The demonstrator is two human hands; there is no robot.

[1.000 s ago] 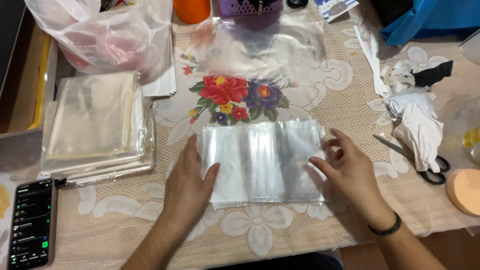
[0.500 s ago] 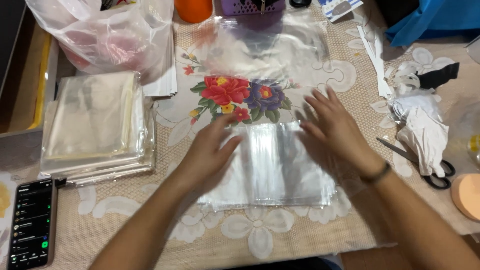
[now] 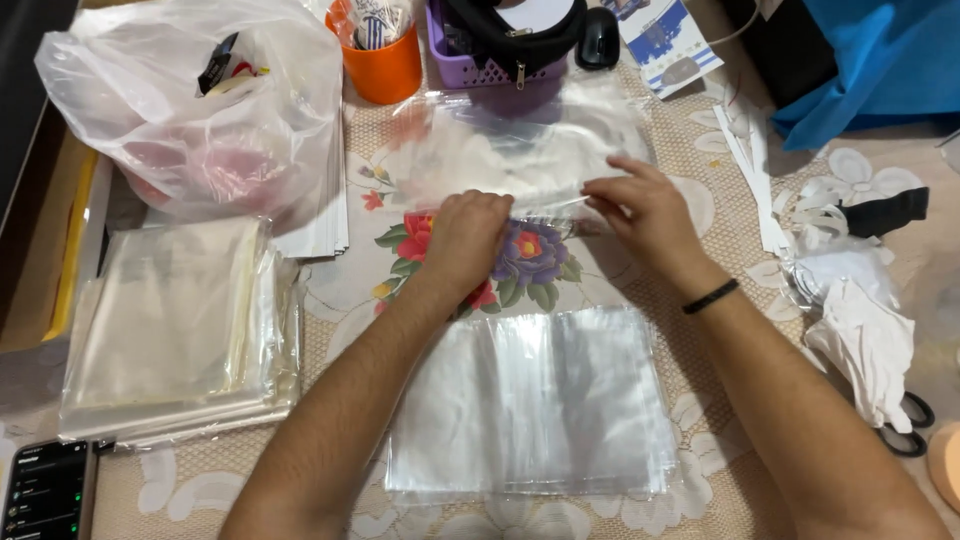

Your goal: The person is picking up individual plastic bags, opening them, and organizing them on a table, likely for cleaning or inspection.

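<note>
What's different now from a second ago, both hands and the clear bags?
Both hands left the flat stack of clear plastic bags near the person and moved up the table. The left hand and right hand now pinch the near edge of the farther clear bag. Side bag pile unmoved.

1. The table (image 3: 720, 185) has a lacy cloth with big flowers (image 3: 520, 260) on it.
2. A flat clear bag (image 3: 535, 400) lies near the front edge.
3. A pile of clear bags (image 3: 170, 330) lies on the left side.
4. A phone (image 3: 45, 490) sits in the front left corner.
5. An orange cup (image 3: 385, 60) and a purple basket (image 3: 490, 65) stand at the back.
6. Scissors (image 3: 905, 420) and white cloth (image 3: 865, 335) lie on the right.
</note>
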